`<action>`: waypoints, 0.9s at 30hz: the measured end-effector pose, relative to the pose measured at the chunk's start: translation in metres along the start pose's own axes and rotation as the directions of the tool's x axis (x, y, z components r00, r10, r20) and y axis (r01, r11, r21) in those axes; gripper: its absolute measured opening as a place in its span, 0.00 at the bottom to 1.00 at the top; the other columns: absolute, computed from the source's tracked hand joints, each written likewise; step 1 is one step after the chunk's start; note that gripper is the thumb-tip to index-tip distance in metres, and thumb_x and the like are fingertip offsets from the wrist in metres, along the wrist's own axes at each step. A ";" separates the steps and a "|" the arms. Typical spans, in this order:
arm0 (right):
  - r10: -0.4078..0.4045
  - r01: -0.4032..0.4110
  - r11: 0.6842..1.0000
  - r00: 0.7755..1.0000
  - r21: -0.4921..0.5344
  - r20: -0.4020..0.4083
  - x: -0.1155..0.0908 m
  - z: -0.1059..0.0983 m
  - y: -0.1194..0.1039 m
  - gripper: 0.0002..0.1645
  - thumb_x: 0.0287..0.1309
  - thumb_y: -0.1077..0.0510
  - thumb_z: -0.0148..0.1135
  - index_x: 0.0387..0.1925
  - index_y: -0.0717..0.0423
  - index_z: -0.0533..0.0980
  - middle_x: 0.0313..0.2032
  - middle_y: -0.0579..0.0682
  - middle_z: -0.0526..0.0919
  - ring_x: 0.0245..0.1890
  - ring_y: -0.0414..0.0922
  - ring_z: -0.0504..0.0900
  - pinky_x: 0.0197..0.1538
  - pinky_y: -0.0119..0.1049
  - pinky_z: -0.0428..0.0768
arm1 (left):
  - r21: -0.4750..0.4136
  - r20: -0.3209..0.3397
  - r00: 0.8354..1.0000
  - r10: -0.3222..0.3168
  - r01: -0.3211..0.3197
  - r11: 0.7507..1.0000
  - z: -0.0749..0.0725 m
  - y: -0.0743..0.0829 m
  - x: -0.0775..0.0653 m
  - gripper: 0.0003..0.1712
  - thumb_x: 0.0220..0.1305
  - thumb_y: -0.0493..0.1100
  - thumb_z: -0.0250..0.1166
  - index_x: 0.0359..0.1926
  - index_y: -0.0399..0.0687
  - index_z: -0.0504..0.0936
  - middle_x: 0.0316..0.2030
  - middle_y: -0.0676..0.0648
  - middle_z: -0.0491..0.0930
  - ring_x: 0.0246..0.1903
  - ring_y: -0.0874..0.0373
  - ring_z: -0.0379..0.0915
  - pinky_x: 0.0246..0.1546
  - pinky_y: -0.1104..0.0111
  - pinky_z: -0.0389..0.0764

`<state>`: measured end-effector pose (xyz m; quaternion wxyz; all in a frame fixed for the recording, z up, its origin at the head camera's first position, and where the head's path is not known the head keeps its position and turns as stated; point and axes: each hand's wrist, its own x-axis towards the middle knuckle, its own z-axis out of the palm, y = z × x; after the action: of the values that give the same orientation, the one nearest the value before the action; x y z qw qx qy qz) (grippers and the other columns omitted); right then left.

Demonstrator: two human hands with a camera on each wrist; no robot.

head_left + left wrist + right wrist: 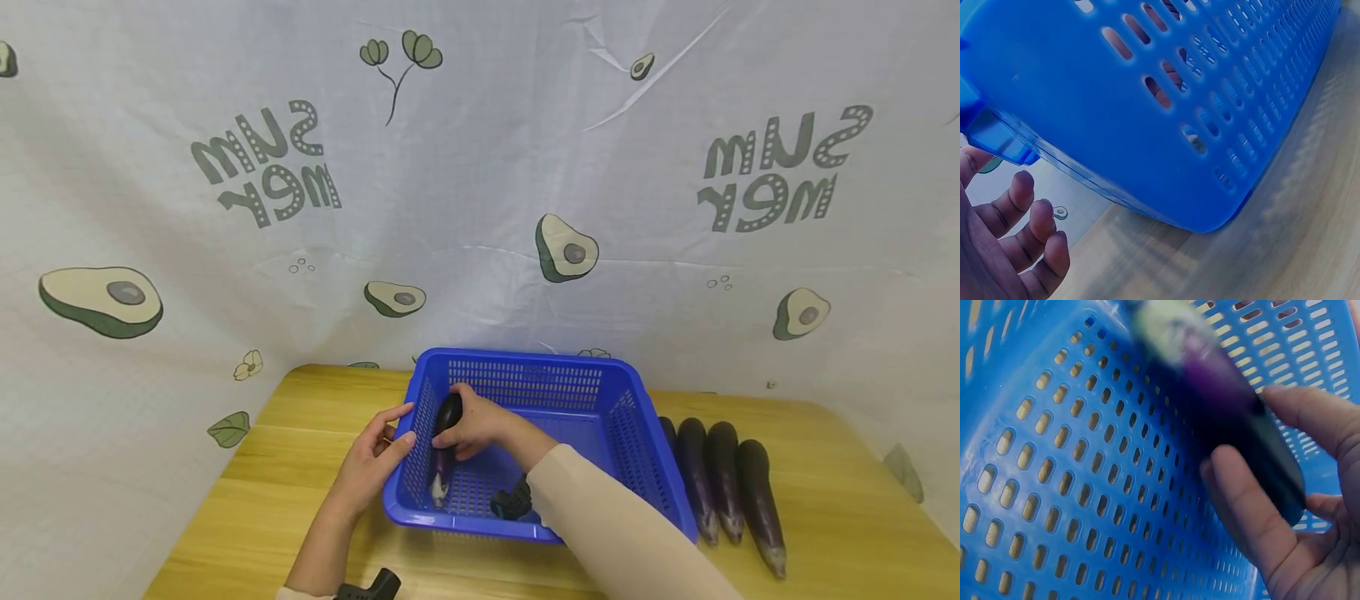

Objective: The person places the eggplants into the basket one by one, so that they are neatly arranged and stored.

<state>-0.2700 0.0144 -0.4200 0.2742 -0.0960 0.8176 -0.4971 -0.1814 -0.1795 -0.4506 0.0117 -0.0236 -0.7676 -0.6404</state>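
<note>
Inside the blue plastic basket (517,523), my right hand (476,421) grips a dark purple eggplant (444,467) along the left wall. Its thumb and fingers lie on opposite sides of the eggplant (1235,406), whose pale stem end points toward the front of the basket. At the basket's left rim is my left hand (367,462), with thumb and index fingertips on the edge. The left wrist view has the other fingers (1041,219) loosely bent outside the basket wall (1116,137), apart from it.
Several more eggplants (759,492) lie side by side on the wooden table (832,483), right of the basket; the basket's edge partly hides one. A white curtain (480,167) printed with avocados hangs behind the table. Black wrist devices (513,502) sit on both arms.
</note>
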 end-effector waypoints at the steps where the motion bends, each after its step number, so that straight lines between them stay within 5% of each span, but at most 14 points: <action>1: -0.002 0.002 1.000 1.000 -0.003 -0.002 0.000 0.000 0.000 0.59 0.49 0.68 0.76 0.76 0.56 0.52 0.59 0.73 0.70 0.33 0.54 0.88 0.35 0.45 0.89 | 0.000 -0.002 1.000 0.000 0.000 1.000 0.000 0.000 0.000 0.27 0.72 0.44 0.63 0.70 0.55 0.73 0.40 0.40 0.73 0.34 0.55 0.77 0.35 0.68 0.86; 18: 0.011 -0.014 0.997 0.999 -0.082 -0.040 -0.006 -0.007 -0.002 0.60 0.52 0.62 0.77 0.79 0.53 0.51 0.64 0.73 0.70 0.29 0.55 0.88 0.34 0.46 0.89 | 0.005 0.013 1.000 0.007 -0.007 1.000 0.000 0.000 -0.001 0.28 0.71 0.45 0.63 0.70 0.55 0.73 0.40 0.39 0.73 0.35 0.54 0.77 0.35 0.66 0.87; 27: -0.036 0.009 0.971 0.994 -0.238 -0.108 -0.014 -0.014 -0.015 0.59 0.54 0.53 0.76 0.79 0.52 0.52 0.56 0.69 0.80 0.24 0.52 0.86 0.30 0.42 0.87 | 0.002 0.018 1.000 0.012 -0.012 1.000 0.000 0.000 0.000 0.27 0.72 0.44 0.62 0.70 0.54 0.73 0.40 0.39 0.73 0.35 0.54 0.77 0.36 0.66 0.87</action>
<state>-0.2673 0.0236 -0.3969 0.2092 -0.1095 0.8839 -0.4037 -0.1810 -0.1798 -0.4508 0.0089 -0.0340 -0.7682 -0.6392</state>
